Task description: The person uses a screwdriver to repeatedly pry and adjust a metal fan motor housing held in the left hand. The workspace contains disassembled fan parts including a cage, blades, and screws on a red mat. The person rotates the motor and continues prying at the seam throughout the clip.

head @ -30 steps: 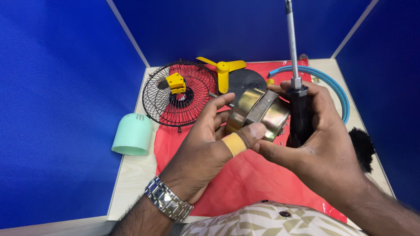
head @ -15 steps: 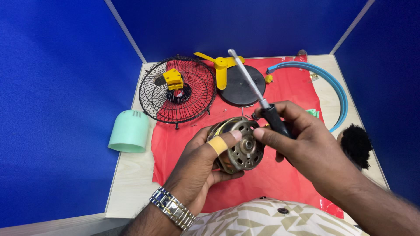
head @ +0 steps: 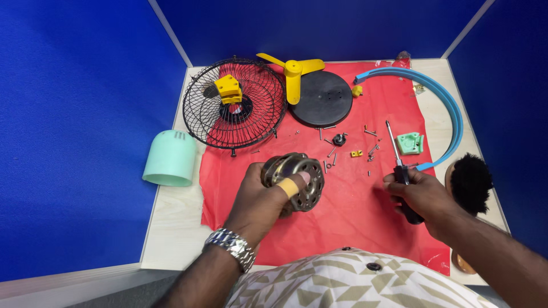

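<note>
motor: round metal fan motor (head: 294,181), held just above red mat (head: 342,228), near table's front-left
L hand: left hand (head: 260,202) clamped round motor, thumb w/ yellow plaster on its face
R hand: right hand (head: 421,197) closed on screwdriver (head: 399,168), tip pointing to back edge
loose bits: screws (head: 331,153) mid-mat, betw. hands
back-left: wire fan guard (head: 234,104)
left edge: mint cover (head: 170,159)
right edge: black brush (head: 469,175)

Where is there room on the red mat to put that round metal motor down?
Bare red mat lies between the left hand gripping the round metal motor and the right hand holding the black-handled screwdriver. Farther up, small loose screws crowd it.
</note>
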